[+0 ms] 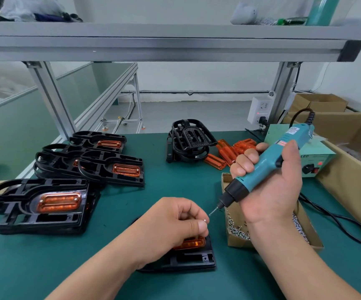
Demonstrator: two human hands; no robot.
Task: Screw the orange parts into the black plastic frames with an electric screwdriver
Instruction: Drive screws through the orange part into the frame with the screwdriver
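A black plastic frame [193, 259] lies on the green mat in front of me, with an orange part [193, 243] seated in it, both mostly hidden under my left hand [173, 226]. That hand pinches a small silver screw [205, 220] between thumb and forefinger. My right hand [270, 182] grips a teal electric screwdriver [268, 165], tilted, its bit tip [211, 212] just right of the screw and apart from it.
Several frames with orange parts [58, 202] are stacked at the left. Bare black frames [188, 141] and loose orange parts [229, 152] lie at the back. A cardboard box of screws [238, 232] sits right of the work. A power supply [313, 159], its cord and large cartons stand further right.
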